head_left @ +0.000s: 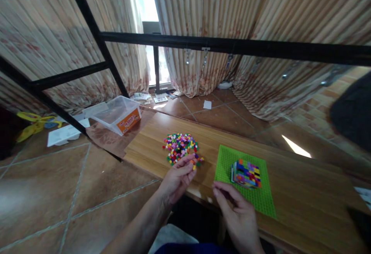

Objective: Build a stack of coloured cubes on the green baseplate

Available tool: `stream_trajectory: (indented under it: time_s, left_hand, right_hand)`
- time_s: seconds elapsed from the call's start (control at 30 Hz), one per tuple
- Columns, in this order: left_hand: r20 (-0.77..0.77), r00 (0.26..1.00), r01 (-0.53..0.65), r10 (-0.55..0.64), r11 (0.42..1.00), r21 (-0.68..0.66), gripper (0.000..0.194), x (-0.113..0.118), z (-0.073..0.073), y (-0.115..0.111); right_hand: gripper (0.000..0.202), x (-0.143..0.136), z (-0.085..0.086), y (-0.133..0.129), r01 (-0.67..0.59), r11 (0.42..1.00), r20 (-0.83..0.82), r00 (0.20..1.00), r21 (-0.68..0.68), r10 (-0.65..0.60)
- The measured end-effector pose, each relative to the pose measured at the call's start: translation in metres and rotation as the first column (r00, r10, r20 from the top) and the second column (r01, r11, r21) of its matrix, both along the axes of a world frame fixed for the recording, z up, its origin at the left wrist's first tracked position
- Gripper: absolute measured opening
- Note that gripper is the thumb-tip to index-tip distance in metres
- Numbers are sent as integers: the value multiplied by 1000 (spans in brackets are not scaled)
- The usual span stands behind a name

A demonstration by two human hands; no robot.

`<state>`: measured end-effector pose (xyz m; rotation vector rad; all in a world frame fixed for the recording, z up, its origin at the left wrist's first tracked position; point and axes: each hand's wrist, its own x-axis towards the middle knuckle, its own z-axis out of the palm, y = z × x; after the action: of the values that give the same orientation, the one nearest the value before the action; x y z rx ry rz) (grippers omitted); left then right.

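A heap of small coloured bricks [180, 147] is lying on the wooden bench [304, 192], towards its left end, with a few loose pieces straying off its near right edge. The left hand [177, 176] is reaching into that near edge with its fingers curled together, and an orange or yellow piece is showing at the fingertips [191, 163]; whether it is actually pinched between them or merely lying under them cannot be told. The right hand [237, 215] is hovering at the near edge of the bench, loosely curled with the thumb and forefinger drawn close, and nothing can be made out in its grasp. It is sitting just beside the near left corner of a green baseplate [261, 202], which is lying flat on the bench to the right of the heap.

On the baseplate a blocky build of many-coloured bricks [246, 173] is standing, several layers tall, roughly in the plate's upper middle.

Further out, a clear plastic tub [116, 115] with an orange label is resting at the far left end of the bench, tilted on a brown cloth. A black metal frame [232, 46] is crossing the view above, with striped curtains [261, 11] hanging behind it. The tiled floor [58, 192] is spreading out to the left, with a white tray [65, 133] and scattered papers [156, 98] on it.
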<state>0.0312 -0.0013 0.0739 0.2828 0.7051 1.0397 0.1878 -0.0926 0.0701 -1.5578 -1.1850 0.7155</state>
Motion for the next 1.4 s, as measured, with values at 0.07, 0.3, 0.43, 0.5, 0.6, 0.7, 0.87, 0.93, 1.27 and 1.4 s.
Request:
stream_trajectory:
  time_s: [0.07,0.3,0.43,0.5,0.6,0.7,0.87,0.93,1.27,1.4]
  left_hand:
    - [48,995,84,-84,996,2,29,17,8,-14]
    - [13,981,191,-192,980,48,30,45,21,-35]
    - [-49,980,193,-192,981,13,27,53,21,-42]
    - [-53,979,198,-198,980,-7,27,58,21,-45]
    - [-31,976,215,-217,976,-41,29,65,21,-50]
    - [-62,967,242,-247,967,-80,27,71,17,-52]
    - [-182,952,231,-245,968,-97,17,73,5,-47]
    - [-214,946,227,-245,968,-102,15,72,1,-42]
    - [-384,894,242,-230,970,-18,23,72,-1,-16]
    - [-438,867,256,-238,966,-19,28,74,-8,-15]
  right_hand:
    - [24,-6,16,4,-17,998,40,999,53,15]
    - [17,-1,23,-1,4,973,177,983,229,-45]
    - [17,7,16,-9,21,963,228,970,269,-84]
    - [18,11,13,-14,23,966,245,966,259,-88]
    - [18,20,9,-20,25,973,238,968,227,-81]
    - [20,34,5,-24,89,976,180,976,201,-126]
    - [27,78,0,-14,303,940,71,946,157,-317]
    - [28,98,-2,-4,335,932,85,933,140,-349]
    - [33,151,-27,59,193,979,69,978,71,-198]
    - [32,154,-30,66,134,990,100,985,53,-138]
